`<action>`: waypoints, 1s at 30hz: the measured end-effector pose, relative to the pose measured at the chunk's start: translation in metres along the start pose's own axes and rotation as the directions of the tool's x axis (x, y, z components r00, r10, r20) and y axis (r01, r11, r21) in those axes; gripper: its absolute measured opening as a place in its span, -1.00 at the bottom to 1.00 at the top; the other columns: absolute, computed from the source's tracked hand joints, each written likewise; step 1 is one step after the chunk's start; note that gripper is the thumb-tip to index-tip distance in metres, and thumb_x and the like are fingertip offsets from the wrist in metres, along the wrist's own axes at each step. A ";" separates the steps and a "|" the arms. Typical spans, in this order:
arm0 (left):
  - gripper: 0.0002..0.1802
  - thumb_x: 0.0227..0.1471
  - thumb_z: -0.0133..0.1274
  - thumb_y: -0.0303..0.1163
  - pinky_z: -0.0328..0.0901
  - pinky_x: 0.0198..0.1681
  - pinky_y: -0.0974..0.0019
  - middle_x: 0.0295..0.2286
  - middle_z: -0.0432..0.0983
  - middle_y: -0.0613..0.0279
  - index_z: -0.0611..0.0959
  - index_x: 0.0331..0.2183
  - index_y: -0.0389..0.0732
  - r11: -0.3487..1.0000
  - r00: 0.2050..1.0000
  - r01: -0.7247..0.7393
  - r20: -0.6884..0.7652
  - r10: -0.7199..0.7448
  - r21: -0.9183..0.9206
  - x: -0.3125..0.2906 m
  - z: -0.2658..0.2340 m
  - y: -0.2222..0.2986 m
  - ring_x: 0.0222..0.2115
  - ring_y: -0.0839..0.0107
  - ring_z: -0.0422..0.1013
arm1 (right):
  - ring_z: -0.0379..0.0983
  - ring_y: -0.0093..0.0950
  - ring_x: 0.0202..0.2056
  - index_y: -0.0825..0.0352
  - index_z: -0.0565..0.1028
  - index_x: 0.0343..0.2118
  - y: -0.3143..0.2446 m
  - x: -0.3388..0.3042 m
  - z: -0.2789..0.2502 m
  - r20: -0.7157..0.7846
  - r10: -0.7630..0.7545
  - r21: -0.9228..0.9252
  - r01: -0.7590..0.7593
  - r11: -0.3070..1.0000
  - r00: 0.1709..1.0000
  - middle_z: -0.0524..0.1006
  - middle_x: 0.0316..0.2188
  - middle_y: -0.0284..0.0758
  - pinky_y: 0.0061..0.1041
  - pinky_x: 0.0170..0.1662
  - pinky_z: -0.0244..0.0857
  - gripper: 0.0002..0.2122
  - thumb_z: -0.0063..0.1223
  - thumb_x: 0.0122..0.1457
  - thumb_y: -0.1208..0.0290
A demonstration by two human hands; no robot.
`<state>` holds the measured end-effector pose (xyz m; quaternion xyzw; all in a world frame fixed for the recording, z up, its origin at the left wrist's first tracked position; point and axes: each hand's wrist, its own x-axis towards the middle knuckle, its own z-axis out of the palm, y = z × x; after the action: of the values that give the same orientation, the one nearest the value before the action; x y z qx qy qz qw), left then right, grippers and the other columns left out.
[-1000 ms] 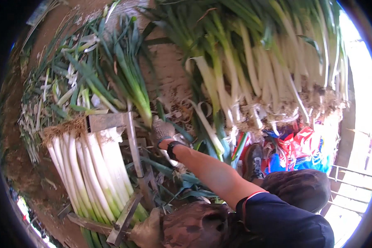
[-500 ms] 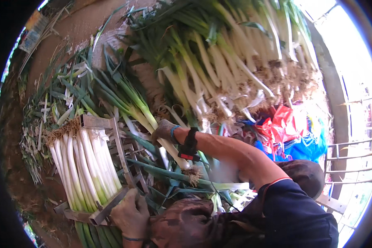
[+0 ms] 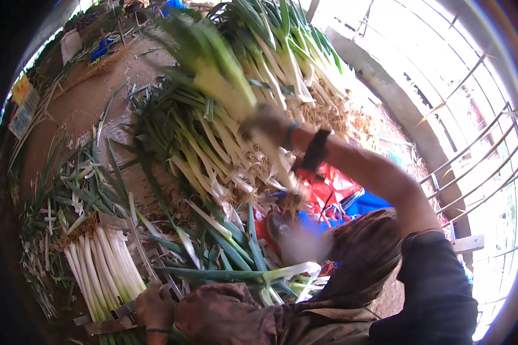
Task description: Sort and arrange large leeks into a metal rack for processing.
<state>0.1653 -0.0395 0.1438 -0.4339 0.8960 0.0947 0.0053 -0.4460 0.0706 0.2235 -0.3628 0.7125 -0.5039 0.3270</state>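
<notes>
My right hand (image 3: 267, 127), blurred by motion, is closed round the white stalk of a leek (image 3: 218, 80). Its green leaves point up and away, and its rooty end hangs below my wrist. Behind it lies a big heap of unpeeled leeks (image 3: 195, 146) with shaggy roots. At the lower left, my left hand (image 3: 154, 310) is closed at the near corner of a metal frame (image 3: 106, 326). Clean white leeks (image 3: 101, 264) lie side by side in that frame, roots at the far end, green parts passing under the near bar.
Leaf scraps (image 3: 46, 241) cover the ground left of the frame. Loose leeks and leaves (image 3: 230, 259) lie before my knees. Red plastic bags (image 3: 334, 187) and blue sheeting (image 3: 362, 204) sit beside my leg. A low concrete kerb (image 3: 385, 86) and metal bars (image 3: 477, 167) run along the right.
My right hand has moved up and to the right with the leek, from beside the frame to over the heap. My left hand stays at the frame's corner. The view has shifted.
</notes>
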 end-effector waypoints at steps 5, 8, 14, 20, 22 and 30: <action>-0.83 0.35 0.28 -0.16 0.53 -0.26 -0.31 -0.41 0.76 -0.14 0.82 -0.22 -0.01 0.986 0.988 -0.151 0.012 0.152 -0.073 0.015 0.035 0.020 -0.33 -0.31 0.71 | 0.82 -0.28 -0.11 0.38 0.77 0.02 -0.004 0.043 -0.214 -0.358 -0.146 -0.879 -0.280 0.385 0.922 0.86 -0.16 -0.18 -0.22 0.07 0.65 -0.54 0.49 0.40 0.00; -0.84 0.33 0.31 -0.18 0.53 -0.25 -0.28 -0.42 0.76 -0.09 0.84 -0.15 -0.01 0.987 0.992 -0.123 -0.013 0.122 -0.107 0.010 0.025 0.007 -0.34 -0.28 0.71 | 0.81 -0.22 -0.11 0.38 0.76 0.07 0.036 0.050 -0.176 -0.133 -0.522 -0.891 0.130 0.436 0.842 0.85 -0.19 -0.19 -0.23 0.09 0.65 -0.51 0.50 0.42 -0.04; -0.83 0.31 0.36 -0.22 0.51 -0.22 -0.26 -0.41 0.75 -0.04 0.82 -0.11 -0.01 0.996 0.995 -0.064 0.067 0.068 -0.057 0.008 0.025 0.003 -0.32 -0.25 0.71 | 0.66 -0.19 -0.03 0.35 0.39 0.36 0.253 -0.132 0.119 0.632 0.560 -0.763 0.308 0.568 0.536 0.69 -0.03 -0.08 -0.15 0.06 0.60 -0.09 0.55 0.17 -0.23; -0.71 0.32 0.34 -0.25 0.60 -0.06 -0.07 -0.26 0.86 -0.07 0.88 -0.01 -0.15 0.989 0.980 0.017 0.197 0.012 -0.146 0.021 0.017 0.019 -0.23 -0.12 0.80 | 0.59 0.16 0.37 0.52 -0.08 0.73 0.350 -0.337 0.308 0.180 0.732 -0.788 -0.349 0.508 0.657 0.43 0.47 0.25 0.09 0.39 0.53 0.65 0.69 -0.15 -0.58; -0.71 0.32 0.33 -0.28 0.61 -0.03 -0.05 -0.24 0.87 -0.08 0.88 0.00 -0.16 0.990 0.973 0.038 0.229 -0.006 -0.135 0.023 0.014 0.020 -0.21 -0.09 0.81 | 0.52 0.15 0.37 0.48 0.03 0.72 0.350 -0.355 0.356 -0.046 0.639 -0.821 -0.394 0.414 0.768 0.39 0.50 0.18 0.12 0.32 0.52 0.49 0.69 -0.07 -0.40; -0.73 0.29 0.36 -0.33 0.55 -0.16 -0.13 -0.35 0.78 -0.13 0.85 0.00 -0.15 0.983 0.992 -0.038 0.115 0.060 -0.181 0.027 0.013 0.003 -0.31 -0.18 0.74 | 0.80 0.04 -0.09 0.36 0.38 0.41 0.380 -0.342 0.363 -0.102 0.523 -0.797 -0.384 0.466 0.846 0.69 0.10 0.04 0.10 -0.10 0.68 -0.18 0.49 0.30 -0.10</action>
<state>0.1454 -0.0560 0.1288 -0.4038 0.8924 0.2007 0.0179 -0.0366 0.2727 -0.2066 -0.3041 0.9015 0.0017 0.3079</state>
